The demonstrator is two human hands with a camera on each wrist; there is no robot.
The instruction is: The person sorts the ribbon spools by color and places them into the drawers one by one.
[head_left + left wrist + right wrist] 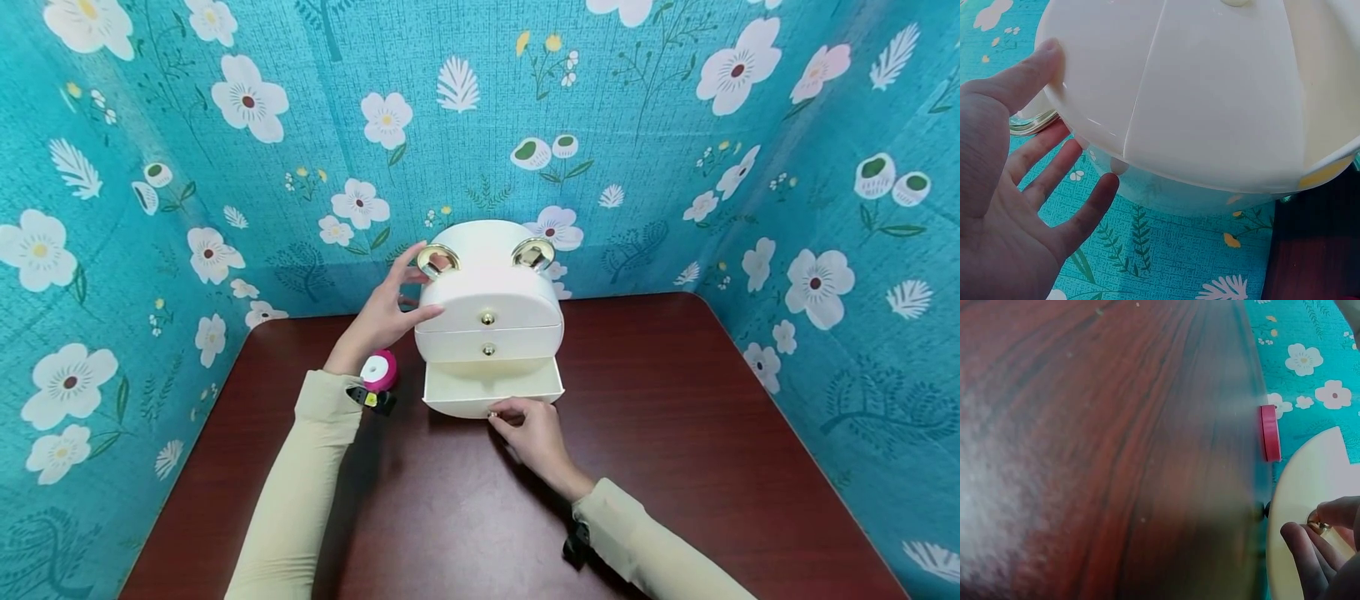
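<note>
A cream, round-topped drawer box [487,283] with two gold-rimmed ears stands on the table. Its bottom drawer [491,379] is pulled out and nothing shows inside; the two drawers above are closed. My left hand [386,312] is at the box's left side, thumb against the front face and the other fingers spread along the side by the left ear. In the left wrist view, the left hand's fingers [1091,209] look fairly straight. With thumb and fingers, my right hand [536,437] pinches the small gold knob [1317,525] of the bottom drawer.
A pink-and-white roll [378,370] stands on the table left of the box, close to my left wrist. The dark red-brown table [675,400] is enclosed at the back and sides by blue flowered cloth [315,167].
</note>
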